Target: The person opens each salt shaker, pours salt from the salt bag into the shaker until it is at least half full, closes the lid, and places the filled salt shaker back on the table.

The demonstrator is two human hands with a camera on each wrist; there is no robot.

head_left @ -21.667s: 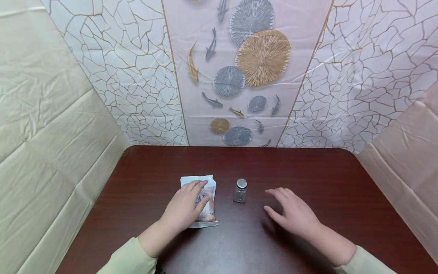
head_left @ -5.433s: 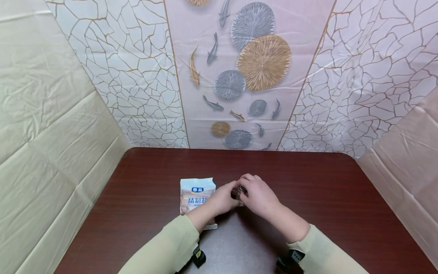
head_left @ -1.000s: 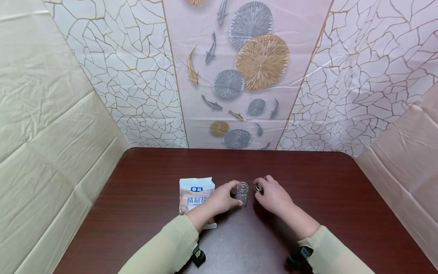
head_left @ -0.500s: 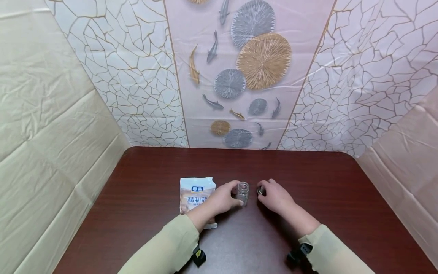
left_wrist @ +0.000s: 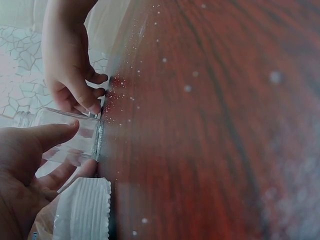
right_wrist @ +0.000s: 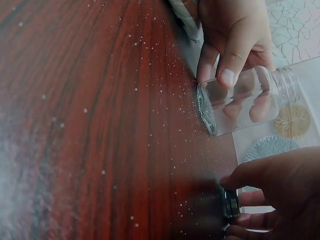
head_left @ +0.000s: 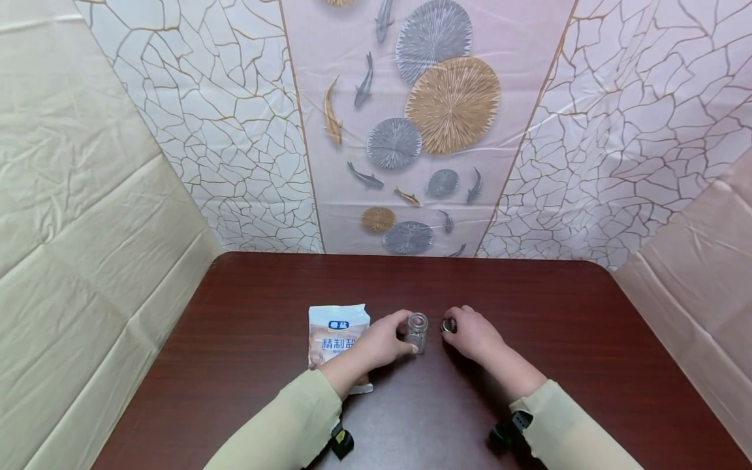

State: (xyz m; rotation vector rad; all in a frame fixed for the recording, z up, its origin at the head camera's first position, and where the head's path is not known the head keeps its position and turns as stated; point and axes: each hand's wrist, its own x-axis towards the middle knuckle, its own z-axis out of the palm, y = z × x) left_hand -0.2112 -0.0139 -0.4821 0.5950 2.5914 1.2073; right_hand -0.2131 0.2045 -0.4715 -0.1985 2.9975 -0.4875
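A small clear glass jar [head_left: 416, 333] stands upright and uncapped on the table, its threaded mouth showing in the right wrist view. My left hand [head_left: 384, 339] holds it from the left, thumb [left_wrist: 60, 135] on the near side and fingers behind. To the right of the jar, my right hand [head_left: 474, 336] pinches the jar's round lid [right_wrist: 231, 205] between thumb and fingers, right at the tabletop. A printed salt packet [head_left: 335, 336] lies flat to the left, partly covered by my left hand and forearm.
The dark red-brown table [head_left: 529, 294] reaches back to a patterned cloth wall [head_left: 405, 196]. Beige cloth [head_left: 88, 228] hangs along the left, with more on the right. Small white specks dot the tabletop in both wrist views.
Earlier the capped jar stood alone, then both hands closed around it. Now the lid is off; my right hand has carried it right and down to the table. My left hand stays on the jar.
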